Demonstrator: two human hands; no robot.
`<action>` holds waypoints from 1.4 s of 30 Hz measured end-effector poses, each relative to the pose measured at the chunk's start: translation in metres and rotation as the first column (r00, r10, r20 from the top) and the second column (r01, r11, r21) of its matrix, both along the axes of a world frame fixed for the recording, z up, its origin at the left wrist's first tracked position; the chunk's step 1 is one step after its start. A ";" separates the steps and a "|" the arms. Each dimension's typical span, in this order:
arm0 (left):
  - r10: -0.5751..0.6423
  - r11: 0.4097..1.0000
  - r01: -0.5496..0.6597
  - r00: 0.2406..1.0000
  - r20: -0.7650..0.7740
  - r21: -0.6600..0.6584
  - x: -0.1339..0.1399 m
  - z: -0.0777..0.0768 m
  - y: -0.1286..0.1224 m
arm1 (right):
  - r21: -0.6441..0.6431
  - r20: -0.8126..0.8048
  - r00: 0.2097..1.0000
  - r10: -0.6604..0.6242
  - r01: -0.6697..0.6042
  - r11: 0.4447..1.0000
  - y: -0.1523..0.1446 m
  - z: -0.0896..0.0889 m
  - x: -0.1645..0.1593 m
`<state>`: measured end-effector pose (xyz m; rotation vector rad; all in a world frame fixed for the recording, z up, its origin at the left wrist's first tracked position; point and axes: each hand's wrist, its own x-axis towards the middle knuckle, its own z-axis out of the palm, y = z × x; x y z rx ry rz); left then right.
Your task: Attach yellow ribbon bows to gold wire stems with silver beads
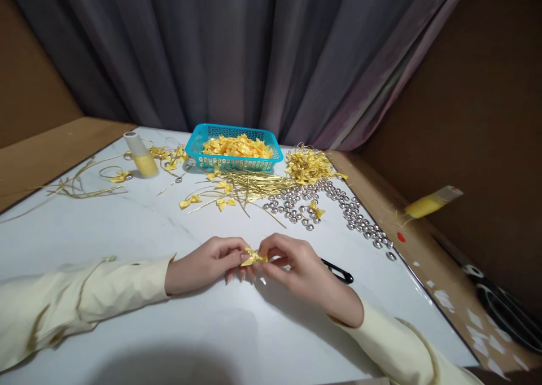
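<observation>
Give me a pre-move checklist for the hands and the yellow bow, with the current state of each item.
1. Small yellow ribbon bow pinched between both hands: ok, left hand and right hand both grip it.
2. Bow held above the white marble-look tabletop: cannot tell, the fingers hide the gap.
3. Silver metal beads within reach: ok, scattered just beyond the right hand.
4. Gold wire stems at hand: ok, bundled in front of the blue plastic basket.
5. Black-handled tool clear of the hands: not ok, partly hidden under the right hand.
6. Wire already threaded through the bow: cannot tell.
</observation>
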<state>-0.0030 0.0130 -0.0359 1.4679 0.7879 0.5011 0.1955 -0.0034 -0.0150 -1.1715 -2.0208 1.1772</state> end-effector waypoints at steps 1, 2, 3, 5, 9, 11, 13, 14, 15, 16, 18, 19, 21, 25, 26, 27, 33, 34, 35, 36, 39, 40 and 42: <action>-0.002 1.000 0.002 1.000 0.003 -0.007 0.000 0.000 0.000 | 0.013 0.011 1.000 0.006 -0.006 1.000 0.000 0.001 0.000; -0.003 1.000 0.003 1.000 0.007 -0.011 0.000 0.001 0.000 | 0.023 0.018 1.000 0.011 -0.011 1.000 0.000 0.002 0.000; -0.004 1.000 0.004 1.000 0.009 -0.013 0.001 0.001 -0.001 | 0.027 0.019 1.000 0.014 -0.014 1.000 0.000 0.003 0.000; -0.013 1.000 0.013 1.000 0.013 -0.011 0.000 0.001 -0.001 | 0.020 0.011 1.000 0.011 -0.011 1.000 0.000 0.005 0.000; -0.044 0.999 0.045 0.999 0.015 -0.024 -0.001 0.000 0.001 | -0.088 -0.027 1.000 -0.010 0.007 0.996 0.002 0.005 0.001; -0.070 0.997 0.071 0.997 0.027 -0.035 -0.002 -0.001 0.001 | -0.171 -0.070 0.997 -0.022 0.009 0.985 0.004 0.004 0.001; -0.104 0.994 0.105 0.994 0.040 -0.030 -0.003 0.000 0.002 | -0.251 -0.121 0.992 -0.039 0.008 0.968 0.005 0.003 0.001; -0.122 0.992 0.123 0.992 0.042 -0.023 -0.004 0.000 0.002 | -0.289 -0.144 0.988 -0.048 0.004 0.957 0.006 0.002 0.001; -0.138 0.990 0.139 0.990 0.041 -0.016 -0.004 0.000 0.002 | -0.326 -0.165 0.985 -0.055 -0.002 0.945 0.006 0.002 0.001; -0.150 0.989 0.150 0.988 0.039 -0.013 -0.004 0.001 0.002 | -0.359 -0.179 0.982 -0.060 -0.008 0.933 0.007 0.002 0.001; -0.160 0.987 0.161 0.986 0.043 -0.024 -0.004 0.001 0.002 | -0.408 -0.200 0.978 -0.062 -0.026 0.913 0.007 0.002 0.001; -0.158 0.987 0.160 0.986 0.048 -0.037 -0.004 0.000 0.002 | -0.422 -0.210 0.976 -0.061 -0.034 0.906 0.006 0.002 0.002; -0.146 0.987 0.150 0.988 0.058 -0.063 -0.005 -0.001 0.002 | -0.435 -0.233 0.971 -0.057 -0.052 0.899 0.006 0.003 0.002; -0.121 0.989 0.125 0.991 0.053 -0.078 -0.005 -0.002 0.002 | -0.443 -0.278 0.960 -0.040 -0.091 0.892 0.006 0.002 0.003; -0.118 0.989 0.122 0.992 0.054 -0.081 -0.005 -0.003 0.002 | -0.441 -0.282 0.959 -0.041 -0.092 0.893 0.006 0.002 0.002; -0.117 0.989 0.122 0.992 0.056 -0.086 -0.005 -0.003 0.002 | -0.437 -0.284 0.958 -0.045 -0.087 0.895 0.006 0.001 0.002; -0.124 0.978 0.141 0.986 0.114 -0.153 -0.005 -0.007 0.002 | -0.372 -0.306 0.949 -0.074 -0.048 0.927 0.002 0.001 -0.002; -0.123 0.977 0.142 0.985 0.124 -0.162 -0.005 -0.008 0.002 | -0.356 -0.303 0.950 -0.073 -0.041 0.934 0.002 0.001 -0.002; -0.120 0.976 0.141 0.984 0.129 -0.167 -0.005 -0.008 0.002 | -0.339 -0.300 0.951 -0.068 -0.040 0.940 0.001 0.002 -0.002; -0.119 0.976 0.140 0.985 0.128 -0.167 -0.005 -0.008 0.002 | -0.325 -0.301 0.952 -0.059 -0.044 0.945 0.001 0.002 -0.002; -0.133 0.983 0.143 0.987 0.088 -0.119 -0.004 -0.005 0.002 | -0.321 -0.321 0.947 -0.031 -0.078 0.944 0.002 0.002 -0.003; -0.140 0.985 0.146 0.988 0.067 -0.091 -0.004 -0.004 0.002 | -0.329 -0.325 0.945 -0.028 -0.085 0.940 0.003 0.002 -0.003; -0.151 0.988 0.152 0.988 0.017 -0.030 -0.004 -0.001 0.002 | -0.337 -0.316 0.948 -0.024 -0.089 0.937 0.004 0.000 -0.003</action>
